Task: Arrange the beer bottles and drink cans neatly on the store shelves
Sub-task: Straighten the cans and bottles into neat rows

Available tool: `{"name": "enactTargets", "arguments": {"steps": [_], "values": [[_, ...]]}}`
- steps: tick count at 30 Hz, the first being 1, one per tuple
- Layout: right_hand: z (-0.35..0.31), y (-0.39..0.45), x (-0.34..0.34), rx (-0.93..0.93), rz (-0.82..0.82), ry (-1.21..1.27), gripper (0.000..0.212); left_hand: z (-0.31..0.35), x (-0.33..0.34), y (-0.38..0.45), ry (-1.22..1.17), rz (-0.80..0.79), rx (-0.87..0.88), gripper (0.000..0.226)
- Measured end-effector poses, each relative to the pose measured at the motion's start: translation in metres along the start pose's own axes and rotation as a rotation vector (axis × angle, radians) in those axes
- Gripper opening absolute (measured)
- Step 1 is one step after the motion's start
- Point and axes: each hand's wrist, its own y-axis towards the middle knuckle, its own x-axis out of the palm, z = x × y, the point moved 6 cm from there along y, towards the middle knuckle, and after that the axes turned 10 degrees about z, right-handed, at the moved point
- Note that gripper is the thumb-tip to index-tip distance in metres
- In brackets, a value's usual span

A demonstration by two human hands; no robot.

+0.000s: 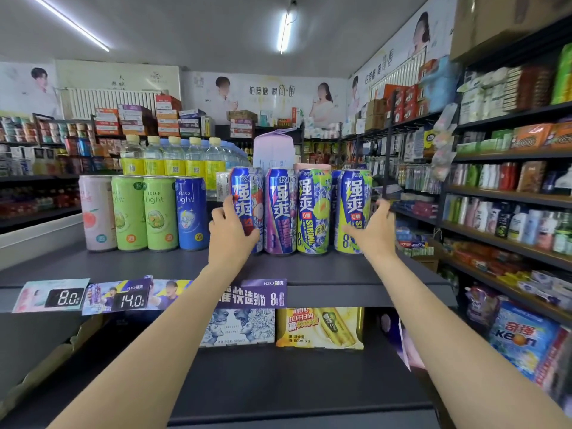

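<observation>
- Dark grey metal shelf top: carries two can groups, set back from front edge, w/ bare strip in front.
- Rt group, 4 tall RIO cans in a row near shelf middle: blue can, purple can, green-blue can, lime can. Labels face out; sides touch or nearly so.
- Left hand: fingers curled round blue can's left side, thumb across its front; gripping. Judged: squaring row's left end.
- Right hand: fingers wrap lime can's right side, palm against it. Judged: both hands squeeze row together from its ends, closing gaps.
- Lt group, RIO Light cans: pink can, two green, one blue; upright, tidy, untouched, apart from rt group.
- Behind: yellow-label water bottles, toward rear edge.
- Front lip: price tags, 8.0 & 14.0.
- Shelf below: boxed beer multipacks.
</observation>
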Motion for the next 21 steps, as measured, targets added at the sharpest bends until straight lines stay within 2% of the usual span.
{"name": "enactTargets", "arguments": {"steps": [2, 5, 9, 12, 15, 18, 19, 21], "values": [[0.009, -0.007, 0.013, 0.031, -0.159, -0.095, 0.069, 0.004, 0.008, -0.006, 0.007, -0.113, -0.073, 0.102], [0.01, -0.007, 0.015, -0.006, -0.167, -0.153, 0.062, 0.005, 0.018, -0.014, 0.028, -0.229, -0.237, 0.115], [0.016, -0.004, 0.022, 0.013, -0.189, -0.085, 0.062, 0.01, 0.017, -0.017, 0.004, -0.24, -0.287, 0.113], [0.016, -0.002, 0.024, 0.019, -0.187, -0.07, 0.063, 0.01, 0.006, -0.017, -0.03, -0.223, -0.264, 0.099], [0.009, -0.004, 0.019, -0.03, -0.193, -0.083, 0.066, 0.018, -0.013, -0.022, -0.02, -0.097, -0.094, 0.074], [-0.01, -0.023, -0.008, -0.223, -0.071, -0.019, 0.068, 0.025, -0.037, -0.061, -0.065, 0.141, 0.242, 0.049], [-0.017, -0.037, -0.021, -0.317, -0.02, 0.019, 0.065, 0.024, -0.041, -0.084, -0.11, 0.175, 0.366, 0.042], [-0.022, -0.08, -0.046, -0.506, 0.056, 0.077, 0.054, 0.017, -0.034, -0.137, -0.148, 0.125, 0.593, 0.034]]}}
